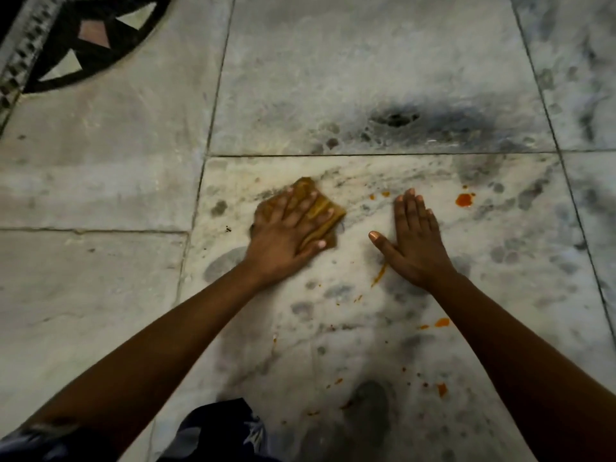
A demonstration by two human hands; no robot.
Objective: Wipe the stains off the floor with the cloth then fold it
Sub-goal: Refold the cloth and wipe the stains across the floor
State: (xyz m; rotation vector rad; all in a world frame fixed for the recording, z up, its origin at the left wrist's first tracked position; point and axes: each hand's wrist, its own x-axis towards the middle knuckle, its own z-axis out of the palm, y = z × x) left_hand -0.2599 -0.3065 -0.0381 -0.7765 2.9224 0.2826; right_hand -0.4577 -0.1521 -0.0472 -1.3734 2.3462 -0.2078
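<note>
A crumpled yellow-brown cloth lies on the white marble floor. My left hand presses flat on top of it, fingers spread over the fabric. To its right, my right hand rests palm down on the bare floor, fingers together and thumb out, holding nothing. Orange stains mark the tile: a blob beyond my right fingertips, a streak by my right thumb, a spot beside my right forearm, and several small specks nearer to me.
Dark grout lines divide the marble slabs. A black patterned inlay fills the far left corner. A dark grey smudge in the marble sits on the far tile. My dark patterned clothing shows at the bottom edge.
</note>
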